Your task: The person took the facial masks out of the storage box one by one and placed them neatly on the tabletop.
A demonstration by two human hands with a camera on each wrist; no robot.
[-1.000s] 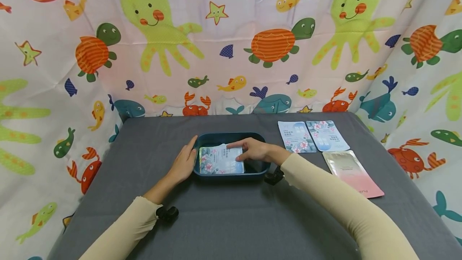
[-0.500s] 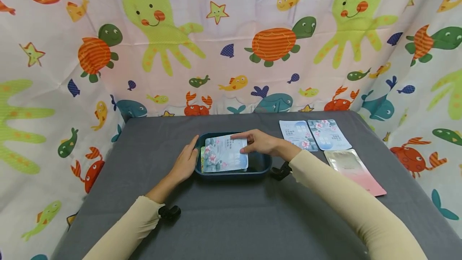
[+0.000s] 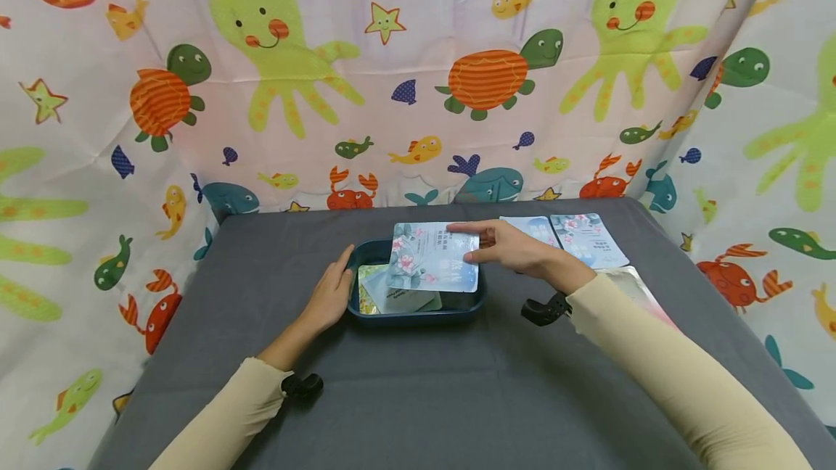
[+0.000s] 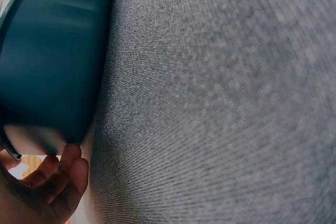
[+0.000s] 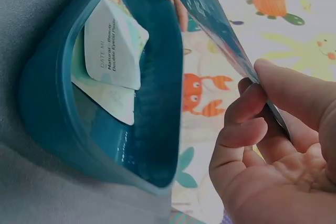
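Observation:
My right hand point(image 3: 509, 244) pinches a blue floral sheet mask packet point(image 3: 434, 256) between thumb and fingers, raised over the dark teal plastic bin point(image 3: 418, 319). In the right wrist view the packet point(image 5: 215, 19) is seen nearly edge-on, tilted above the rim. My left hand point(image 3: 329, 292) holds the bin's left end; in the left wrist view its fingertips point(image 4: 71, 153) press against the outer wall. Inside the bin lie a white packet point(image 5: 113, 51) printed "Double Eyelid Paste" and a yellow-green packet point(image 3: 367, 289), partly covered.
Right of the bin, two more blue floral packets, one on the left point(image 3: 532, 227) and one on the right point(image 3: 588, 239), lie flat on the grey cloth-covered table point(image 3: 418, 397). A silver and pink packet point(image 3: 636, 285) is partly hidden by my right forearm. A sea-animal curtain point(image 3: 405, 56) surrounds the table.
My right hand has lifted the blue floral packet up and to the right out of the bin, uncovering the packets beneath. My left hand stays at the bin's left end.

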